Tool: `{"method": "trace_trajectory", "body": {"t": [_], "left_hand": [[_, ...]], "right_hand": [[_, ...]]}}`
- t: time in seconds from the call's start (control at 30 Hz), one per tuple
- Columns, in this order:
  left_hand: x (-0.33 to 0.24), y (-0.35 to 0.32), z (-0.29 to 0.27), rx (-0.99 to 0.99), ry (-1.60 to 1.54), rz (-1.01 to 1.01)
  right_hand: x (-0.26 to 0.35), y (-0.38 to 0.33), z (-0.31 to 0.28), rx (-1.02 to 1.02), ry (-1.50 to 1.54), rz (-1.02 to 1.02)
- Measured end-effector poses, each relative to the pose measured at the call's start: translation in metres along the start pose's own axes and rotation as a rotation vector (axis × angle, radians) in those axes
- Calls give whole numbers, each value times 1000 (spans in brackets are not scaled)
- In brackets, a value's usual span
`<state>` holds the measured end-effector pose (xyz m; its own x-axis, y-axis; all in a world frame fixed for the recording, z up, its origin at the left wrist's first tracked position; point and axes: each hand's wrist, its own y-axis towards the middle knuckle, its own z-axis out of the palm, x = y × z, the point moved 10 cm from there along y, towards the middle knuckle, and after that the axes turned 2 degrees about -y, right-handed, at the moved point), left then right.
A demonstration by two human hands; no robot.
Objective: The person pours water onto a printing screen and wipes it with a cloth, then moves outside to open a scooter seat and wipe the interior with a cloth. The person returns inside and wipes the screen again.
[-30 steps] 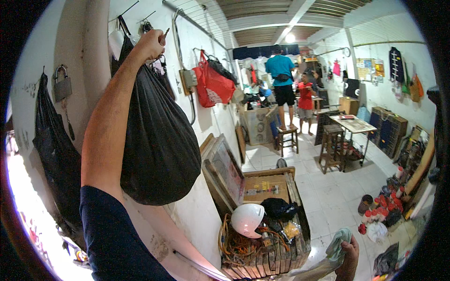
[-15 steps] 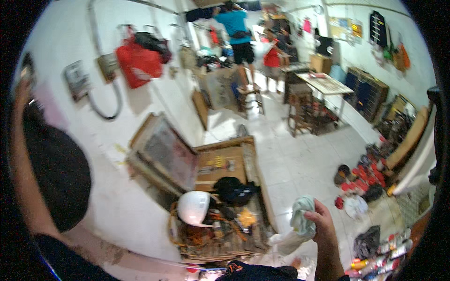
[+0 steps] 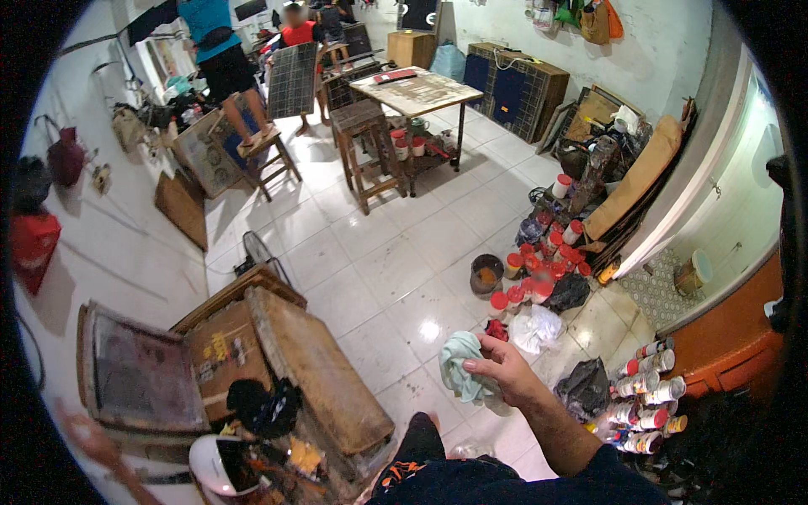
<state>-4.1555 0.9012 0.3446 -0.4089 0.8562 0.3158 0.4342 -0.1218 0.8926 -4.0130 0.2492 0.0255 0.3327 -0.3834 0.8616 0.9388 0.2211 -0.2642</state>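
Note:
Bunched in my right hand (image 3: 505, 374) is a pale green cloth (image 3: 463, 369), pinched between thumb and fingers above the tiled floor. Part of the cloth hangs below the fingers. My left hand (image 3: 91, 438) is smeared by motion at the lower left, near a framed, dark-faced screen (image 3: 139, 362) leaning on a wooden box. Whether its fingers are closed does not show. A white helmet (image 3: 217, 463) and a black cloth item (image 3: 263, 406) lie in and on the wooden box (image 3: 324, 362) close by.
Red-lidded jars (image 3: 539, 265) and a dark bucket (image 3: 486, 273) stand on the floor to the right. Several paint cans (image 3: 644, 396) lie near a black bag (image 3: 582, 389). Beyond are a stool (image 3: 364, 151), a table (image 3: 421, 88) and two people, one standing on a chair (image 3: 265, 147).
My view has turned right and downward. My left arm has come down from raised beside the wall. The right hand still holds the cloth.

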Motion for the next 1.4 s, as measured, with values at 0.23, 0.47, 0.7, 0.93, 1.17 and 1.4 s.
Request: {"method": "trace_trajectory", "body": {"t": [0.23, 0.47, 0.7, 0.93, 1.17, 1.4], "left_hand": [[-421, -118, 343, 821, -857, 57], [-885, -95, 487, 1253, -1303, 484], [-1129, 10, 660, 1289, -1225, 467], [-1178, 106, 846, 1160, -1258, -290], [-1365, 189, 938, 798, -1089, -669], [-1791, 412, 1000, 916, -1656, -506]], "right_hand": [[91, 187, -133, -230, -128, -54], [236, 311, -261, -435, 38, -249], [318, 493, -430, -605, 180, -279], [485, 676, -571, -568, 39, -256], [592, 883, -750, -619, -18, -216], [735, 1033, -873, -665, -87, -88]]}}
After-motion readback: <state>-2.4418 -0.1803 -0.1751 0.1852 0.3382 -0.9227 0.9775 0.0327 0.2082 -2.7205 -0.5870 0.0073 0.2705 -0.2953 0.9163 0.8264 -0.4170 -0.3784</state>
